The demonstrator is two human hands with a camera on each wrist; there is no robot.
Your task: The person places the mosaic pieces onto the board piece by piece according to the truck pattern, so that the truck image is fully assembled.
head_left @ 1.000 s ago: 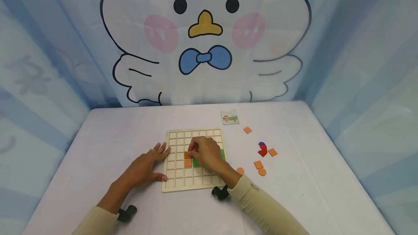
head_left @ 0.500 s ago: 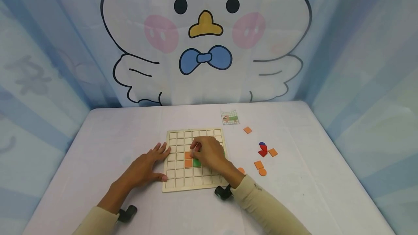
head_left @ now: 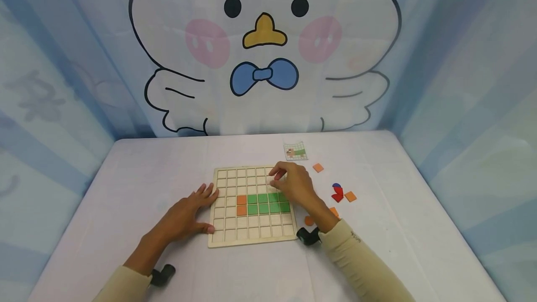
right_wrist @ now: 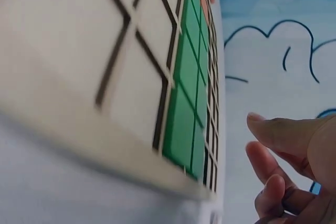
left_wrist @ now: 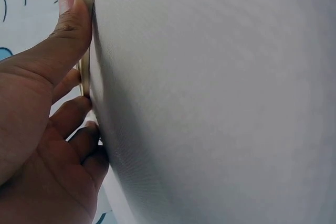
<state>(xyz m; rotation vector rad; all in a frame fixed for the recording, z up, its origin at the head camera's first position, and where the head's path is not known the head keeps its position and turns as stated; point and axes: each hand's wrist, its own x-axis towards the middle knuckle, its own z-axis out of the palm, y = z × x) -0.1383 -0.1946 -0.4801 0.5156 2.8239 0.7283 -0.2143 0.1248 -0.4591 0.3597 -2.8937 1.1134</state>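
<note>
A pale wooden grid board [head_left: 230, 235] lies on the table, with two orange square tiles [head_left: 241, 210] and two rows of green square tiles [head_left: 263, 208] set side by side in its cells. Spread along the board's left edge, my left hand [head_left: 184, 213] touches it with thumb and fingertips; the left wrist view shows the thumb [left_wrist: 73, 19] against the rim. My right hand [head_left: 299, 186] hovers over the board's right part. In the right wrist view its thumb [right_wrist: 283, 132] and fingers are apart, with nothing between them.
Right of the board lie loose orange pieces, among them a square [head_left: 350, 196] and a round one [head_left: 309, 221]. Red pieces [head_left: 337, 195] and a blue piece [head_left: 336, 185] lie close together. A small printed pattern card [head_left: 295, 151] sits behind the board.
My right hand has left the orange tiles and moved right and slightly back across the board, uncovering the green tiles. The left hand keeps its place at the edge.
</note>
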